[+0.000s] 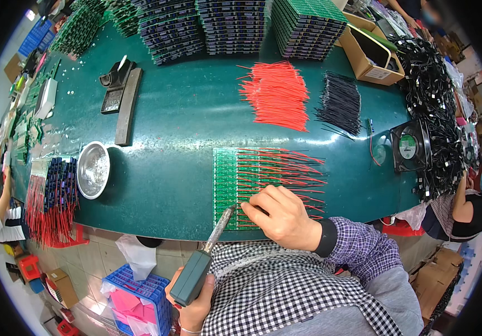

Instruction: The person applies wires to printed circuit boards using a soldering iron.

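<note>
My left hand is wrapped round the grey-green handle of a soldering iron. Its metal tip points up and right, meeting a panel of green circuit boards near my right fingertips. The panel lies flat at the table's near edge, with rows of red wires running off to its right. My right hand rests over the panel's lower part, thumb and fingers pinched close to the iron's tip. What they pinch looks like a thin wire, mostly hidden by the fingers.
Loose red wires and black wires lie beyond the panel. A metal bowl and wired boards are left. Stacked circuit boards line the back. A fan and black cables are right; other people sit at both sides.
</note>
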A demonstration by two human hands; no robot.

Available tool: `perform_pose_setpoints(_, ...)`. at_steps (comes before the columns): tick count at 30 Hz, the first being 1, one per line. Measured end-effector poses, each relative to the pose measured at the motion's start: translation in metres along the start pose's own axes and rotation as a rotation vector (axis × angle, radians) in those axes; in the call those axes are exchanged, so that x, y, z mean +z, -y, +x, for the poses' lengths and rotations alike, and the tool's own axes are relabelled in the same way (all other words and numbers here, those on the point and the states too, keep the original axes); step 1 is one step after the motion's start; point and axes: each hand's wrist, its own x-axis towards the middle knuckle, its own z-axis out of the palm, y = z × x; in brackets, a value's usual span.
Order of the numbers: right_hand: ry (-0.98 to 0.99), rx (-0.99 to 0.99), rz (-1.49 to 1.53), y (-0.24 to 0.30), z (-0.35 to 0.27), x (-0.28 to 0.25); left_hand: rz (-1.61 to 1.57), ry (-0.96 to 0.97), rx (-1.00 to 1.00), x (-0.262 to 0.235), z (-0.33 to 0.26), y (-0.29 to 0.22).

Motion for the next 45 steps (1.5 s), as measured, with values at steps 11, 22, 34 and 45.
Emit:
perform_pose_setpoints(11, 0.03, 0.014, -0.016, 0.002, 0.001, -0.001, -0.016, -0.032, -0.031, 0.001, -0.009, 0.009)
perform_pose_setpoints(22, 0.016, 0.019, -0.004, 0.001, 0.002, 0.0, -0.023, -0.098, -0.005, 0.003, -0.013, 0.016)
perform_pose_setpoints(34, -0.14, 0.17, -0.045, -0.039, -0.004, -0.052, 0.124, 0.197, -0.42, -0.015, -0.01, 0.033)
perform_pose_setpoints(45, -0.156, 0.316, -0.452, -0.141, -0.04, -0.081, 0.081, 0.076, -0.227, -0.004, 0.004, -0.01)
